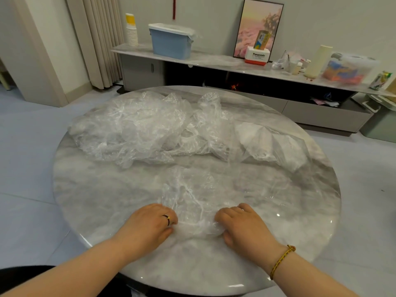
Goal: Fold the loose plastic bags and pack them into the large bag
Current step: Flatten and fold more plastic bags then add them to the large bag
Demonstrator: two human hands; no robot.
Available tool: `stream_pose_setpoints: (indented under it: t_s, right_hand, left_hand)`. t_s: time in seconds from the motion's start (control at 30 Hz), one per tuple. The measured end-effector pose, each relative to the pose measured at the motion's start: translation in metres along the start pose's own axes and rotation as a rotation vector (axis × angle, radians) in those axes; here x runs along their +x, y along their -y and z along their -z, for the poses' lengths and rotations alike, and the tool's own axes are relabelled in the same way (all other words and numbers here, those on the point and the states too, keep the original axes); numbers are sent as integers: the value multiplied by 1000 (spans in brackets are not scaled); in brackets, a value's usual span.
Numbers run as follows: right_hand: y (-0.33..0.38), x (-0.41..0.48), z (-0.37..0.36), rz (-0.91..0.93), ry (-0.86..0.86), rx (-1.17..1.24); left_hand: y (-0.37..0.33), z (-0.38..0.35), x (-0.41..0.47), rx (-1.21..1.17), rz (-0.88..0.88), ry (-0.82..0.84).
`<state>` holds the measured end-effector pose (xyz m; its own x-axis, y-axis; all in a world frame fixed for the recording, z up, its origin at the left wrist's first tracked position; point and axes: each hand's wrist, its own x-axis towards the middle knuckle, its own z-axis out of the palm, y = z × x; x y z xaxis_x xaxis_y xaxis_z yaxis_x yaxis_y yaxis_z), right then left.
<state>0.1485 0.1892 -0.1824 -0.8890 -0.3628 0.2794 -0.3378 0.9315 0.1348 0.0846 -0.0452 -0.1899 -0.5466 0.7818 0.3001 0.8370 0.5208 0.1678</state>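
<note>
on the near half of the round table point(90, 200) i had one clear bag point(188, 189) spread out in front of me, and both hands sat at its near edge. my left hand point(150, 224) was curled down on the left corner, fingers together and pressing or pinching the film, and my right hand point(242, 226) did the same on the right corner, with a bunched ridge of plastic gathered between them; i could not tell whether either hand truly clamped the film or only pinned it to the top. i judged the job was barely begun: this bag looked to be at its first fold, still wrinkled and mostly flat. across the far half lay a heap point(137, 125) of loose crumpled bags, none of them folded, and to its right a broader, smoother sheet point(272, 142) with long creases, which may have been the large bag, though i could not be sure. nothing looked packed yet. all the plastic was thin, transparent and glossy, crinkled into fine sharp ridges that caught the light, so edges were hard to pick out against the marbled grey-white stone. that top was polished and slick, which i thought would let the film slide as i folded.
</note>
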Motion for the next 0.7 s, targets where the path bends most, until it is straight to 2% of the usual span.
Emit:
stream_pose_setpoints:
  t_s: [0.23,0.4,0.47,0.6,0.7]
  right_hand:
    - [-7,2,2,-37,8,-45]
    - [-13,-9,10,-99,13,37]
    - [-15,-13,13,-111,33,108]
    - [-18,-17,14,-116,65,182]
    - [-17,-19,12,-91,73,205]
  left_hand:
    - [1,0,-3,-2,155,5]
    - [5,1,8,-136,266,-49]
    - [6,-1,9,-166,332,-23]
    - [11,1,13,-219,321,-38]
    - [10,2,14,-112,208,-24]
